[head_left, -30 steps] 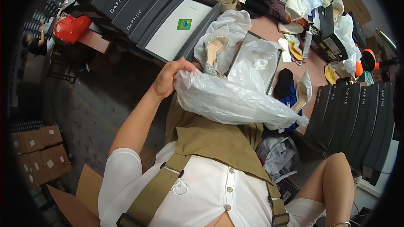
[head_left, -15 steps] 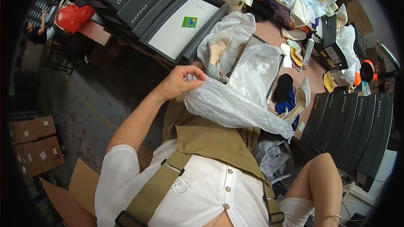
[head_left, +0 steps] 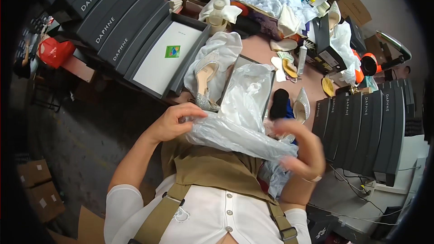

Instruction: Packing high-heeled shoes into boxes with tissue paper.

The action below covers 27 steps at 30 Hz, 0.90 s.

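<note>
Left hand pinches one end of the clear plastic bag in a closed grip, bag stretching from it across to the blurred right hand, whose grip curls around the other end, just above the counter edge.

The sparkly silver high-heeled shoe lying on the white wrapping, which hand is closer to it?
The left. The left hand pinches the clear plastic bag just below the sparkly silver high-heeled shoe. The right hand holds the bag's other end, farther off to the right.
</note>
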Each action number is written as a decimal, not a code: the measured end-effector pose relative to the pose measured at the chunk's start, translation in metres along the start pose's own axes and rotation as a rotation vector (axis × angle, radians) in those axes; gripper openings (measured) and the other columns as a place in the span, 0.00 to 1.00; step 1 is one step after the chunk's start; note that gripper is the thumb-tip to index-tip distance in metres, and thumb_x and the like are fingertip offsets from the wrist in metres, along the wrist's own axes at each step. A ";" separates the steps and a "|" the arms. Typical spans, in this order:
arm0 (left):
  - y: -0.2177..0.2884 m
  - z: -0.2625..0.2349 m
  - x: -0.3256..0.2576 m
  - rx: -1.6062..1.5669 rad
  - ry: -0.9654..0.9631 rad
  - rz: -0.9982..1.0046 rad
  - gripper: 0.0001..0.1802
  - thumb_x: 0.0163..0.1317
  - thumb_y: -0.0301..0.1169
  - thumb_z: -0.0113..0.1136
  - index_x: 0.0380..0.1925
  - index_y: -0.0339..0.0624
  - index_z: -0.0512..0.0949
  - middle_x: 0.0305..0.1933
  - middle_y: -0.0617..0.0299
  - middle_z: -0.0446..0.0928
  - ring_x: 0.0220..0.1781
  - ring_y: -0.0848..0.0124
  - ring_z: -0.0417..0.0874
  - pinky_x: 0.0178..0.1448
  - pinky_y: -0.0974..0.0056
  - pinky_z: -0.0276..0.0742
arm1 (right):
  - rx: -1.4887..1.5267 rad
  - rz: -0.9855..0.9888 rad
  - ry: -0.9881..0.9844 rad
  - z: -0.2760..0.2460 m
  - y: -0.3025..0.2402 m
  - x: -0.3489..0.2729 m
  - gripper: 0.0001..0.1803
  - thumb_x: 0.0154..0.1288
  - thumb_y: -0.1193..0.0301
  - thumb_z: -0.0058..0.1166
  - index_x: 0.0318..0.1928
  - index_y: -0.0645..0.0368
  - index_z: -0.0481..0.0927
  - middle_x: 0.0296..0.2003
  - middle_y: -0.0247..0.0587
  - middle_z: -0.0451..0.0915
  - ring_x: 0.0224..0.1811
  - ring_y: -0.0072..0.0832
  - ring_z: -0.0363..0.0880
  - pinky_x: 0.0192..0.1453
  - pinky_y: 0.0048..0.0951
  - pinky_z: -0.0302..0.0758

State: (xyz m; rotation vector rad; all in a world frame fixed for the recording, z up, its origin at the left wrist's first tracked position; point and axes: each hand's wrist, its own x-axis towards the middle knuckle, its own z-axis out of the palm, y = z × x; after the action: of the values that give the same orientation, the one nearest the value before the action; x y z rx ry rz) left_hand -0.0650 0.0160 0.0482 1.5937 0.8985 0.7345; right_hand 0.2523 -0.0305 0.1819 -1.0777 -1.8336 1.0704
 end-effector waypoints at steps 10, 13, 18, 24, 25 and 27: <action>0.031 -0.032 0.011 0.287 0.087 -0.001 0.19 0.49 0.18 0.58 0.45 0.36 0.80 0.46 0.55 0.79 0.48 0.65 0.81 0.51 0.67 0.74 | -0.288 0.328 -0.370 0.022 0.114 -0.018 0.11 0.60 0.72 0.57 0.40 0.67 0.76 0.29 0.53 0.76 0.29 0.43 0.73 0.38 0.35 0.72; 0.029 -0.048 0.012 0.396 0.093 0.033 0.22 0.50 0.18 0.55 0.48 0.38 0.79 0.49 0.54 0.78 0.47 0.65 0.81 0.48 0.68 0.75 | -0.335 0.439 -0.161 -0.012 0.130 -0.062 0.11 0.57 0.74 0.55 0.40 0.67 0.77 0.30 0.54 0.78 0.30 0.45 0.76 0.39 0.34 0.74; 0.014 -0.052 0.020 0.369 0.032 0.044 0.25 0.48 0.16 0.51 0.50 0.37 0.78 0.50 0.53 0.78 0.48 0.65 0.80 0.50 0.69 0.74 | -0.912 0.793 -0.134 -0.069 0.140 -0.121 0.13 0.57 0.73 0.60 0.42 0.66 0.80 0.36 0.45 0.84 0.37 0.41 0.82 0.44 0.36 0.77; 0.023 -0.041 0.032 0.234 -0.039 0.029 0.22 0.49 0.17 0.54 0.47 0.37 0.80 0.47 0.55 0.79 0.44 0.68 0.80 0.47 0.69 0.74 | -0.299 0.095 0.116 0.002 0.083 -0.009 0.22 0.57 0.71 0.63 0.52 0.63 0.76 0.49 0.51 0.78 0.46 0.42 0.80 0.50 0.35 0.76; 0.027 -0.040 0.036 0.241 -0.015 0.096 0.20 0.50 0.17 0.55 0.46 0.37 0.80 0.45 0.55 0.79 0.43 0.68 0.80 0.47 0.69 0.74 | -0.370 -0.052 0.116 0.020 0.089 0.009 0.21 0.58 0.70 0.62 0.52 0.62 0.76 0.46 0.51 0.80 0.44 0.41 0.81 0.48 0.35 0.76; 0.029 -0.039 0.041 0.270 0.047 0.226 0.17 0.51 0.18 0.58 0.44 0.37 0.81 0.43 0.55 0.79 0.42 0.68 0.80 0.46 0.69 0.74 | -0.302 0.196 -0.252 0.036 0.114 0.033 0.16 0.61 0.67 0.60 0.47 0.63 0.78 0.36 0.51 0.82 0.36 0.40 0.81 0.42 0.35 0.76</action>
State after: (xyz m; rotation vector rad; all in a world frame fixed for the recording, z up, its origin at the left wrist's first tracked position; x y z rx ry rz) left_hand -0.0720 0.0680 0.0840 1.9464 0.8890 0.8378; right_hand 0.2416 0.0236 0.0703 -1.3733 -2.1768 1.1061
